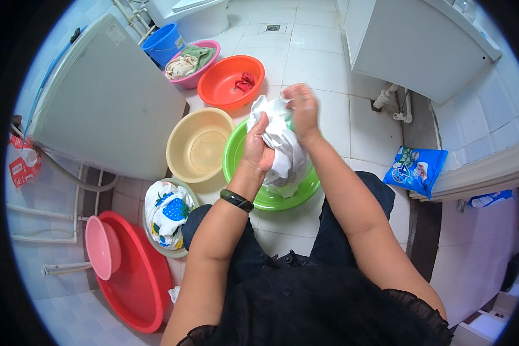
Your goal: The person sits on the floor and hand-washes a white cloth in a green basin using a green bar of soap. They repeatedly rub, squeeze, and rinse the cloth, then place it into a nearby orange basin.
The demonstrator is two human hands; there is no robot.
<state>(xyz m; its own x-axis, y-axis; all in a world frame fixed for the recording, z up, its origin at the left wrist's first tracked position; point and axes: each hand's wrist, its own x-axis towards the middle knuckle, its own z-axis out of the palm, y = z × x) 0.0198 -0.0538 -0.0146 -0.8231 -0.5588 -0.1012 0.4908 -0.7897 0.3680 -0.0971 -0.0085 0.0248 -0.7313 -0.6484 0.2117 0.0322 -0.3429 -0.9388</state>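
Note:
My left hand (257, 145), with a dark bangle (236, 200) at its wrist, grips a bunched white cloth (281, 147). The cloth hangs down into a bright green basin (281, 203) on the floor between my knees. A pale green patch shows on the fabric near its right edge. Motion blurs my right hand (303, 110), which is raised at the far right side of the cloth. Its fingers curve toward the fabric, and I cannot tell whether they hold any of it. The cloth hides much of the basin's inside.
Left of the green basin stand a cream basin (201, 145) and a basin of printed cloth (168, 214). Beyond are an orange basin (231, 82), a pink basin (216, 49) and a blue bucket (164, 45). A blue packet (417, 168) lies right; a large red basin (132, 281) leans lower left.

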